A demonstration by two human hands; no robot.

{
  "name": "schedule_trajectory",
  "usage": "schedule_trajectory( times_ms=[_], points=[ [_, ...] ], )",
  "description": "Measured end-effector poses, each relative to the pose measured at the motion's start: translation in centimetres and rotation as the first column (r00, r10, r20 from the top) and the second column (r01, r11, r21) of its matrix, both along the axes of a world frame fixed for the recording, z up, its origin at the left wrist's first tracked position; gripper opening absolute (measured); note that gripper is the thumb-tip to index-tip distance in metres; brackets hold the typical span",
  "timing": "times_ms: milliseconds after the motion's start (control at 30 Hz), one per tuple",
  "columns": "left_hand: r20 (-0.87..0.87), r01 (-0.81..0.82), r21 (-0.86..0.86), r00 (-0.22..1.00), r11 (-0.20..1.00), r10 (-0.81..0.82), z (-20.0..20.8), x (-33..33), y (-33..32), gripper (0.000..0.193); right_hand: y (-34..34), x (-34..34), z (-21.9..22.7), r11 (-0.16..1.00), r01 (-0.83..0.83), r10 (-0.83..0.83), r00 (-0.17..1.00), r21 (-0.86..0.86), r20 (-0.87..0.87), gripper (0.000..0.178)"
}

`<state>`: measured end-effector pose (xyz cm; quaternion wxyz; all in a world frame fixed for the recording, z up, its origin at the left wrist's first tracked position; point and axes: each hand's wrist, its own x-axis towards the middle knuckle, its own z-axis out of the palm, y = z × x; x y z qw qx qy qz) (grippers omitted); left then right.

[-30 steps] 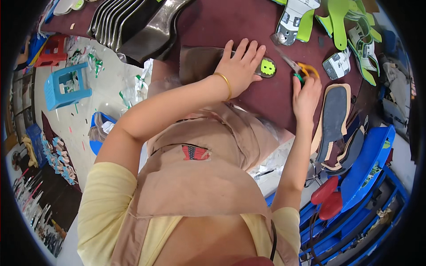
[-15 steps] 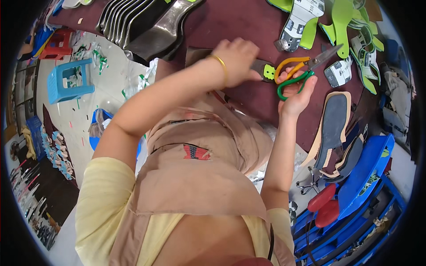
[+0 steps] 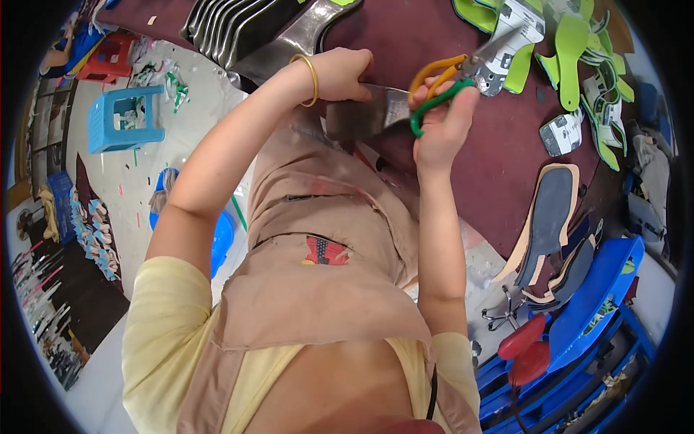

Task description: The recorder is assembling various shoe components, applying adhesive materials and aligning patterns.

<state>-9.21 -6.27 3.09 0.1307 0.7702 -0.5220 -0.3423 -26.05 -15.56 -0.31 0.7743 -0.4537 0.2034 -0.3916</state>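
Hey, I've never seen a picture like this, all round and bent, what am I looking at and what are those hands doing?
This is one view from a wide fisheye camera worn on a person's head, looking down, which is why straight edges curve near the rim. There is no machine: both arms belong to the wearer. The left hand, with a gold bangle on its wrist, grips a dark grey sheet of material. The right hand holds scissors with orange and green handles, and their blades point away over a dark red work surface. On that surface lie green shoe-insole shapes and a dark insole with a tan edge. A blue plastic stool stands on the floor at the left.
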Motion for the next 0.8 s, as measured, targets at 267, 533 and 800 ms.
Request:
schedule_trajectory(
  times_ms=[267, 533, 800],
  points=[
    [0.022, 0.008, 0.032, 1.0, 0.999, -0.009, 0.0, -0.6, -0.5, 0.051, 3.2, -2.4, 0.2, 0.963, -0.193, 0.176, 0.979, 0.188, 0.101, 0.046],
    [-0.28, -0.084, 0.099, 0.954, 0.992, 0.109, 0.9, -2.3, 1.1, 0.061, -1.0, -8.3, 1.0, 0.814, 0.114, -0.343, 0.885, -0.57, -0.314, 0.035],
    [-0.814, -0.493, 0.122, 0.447, 0.861, 0.371, -2.8, -7.9, 4.0, 0.067, 0.4, -9.8, 1.3, 0.743, -0.104, -0.487, 0.593, -0.661, -0.641, 0.035]
  ],
)
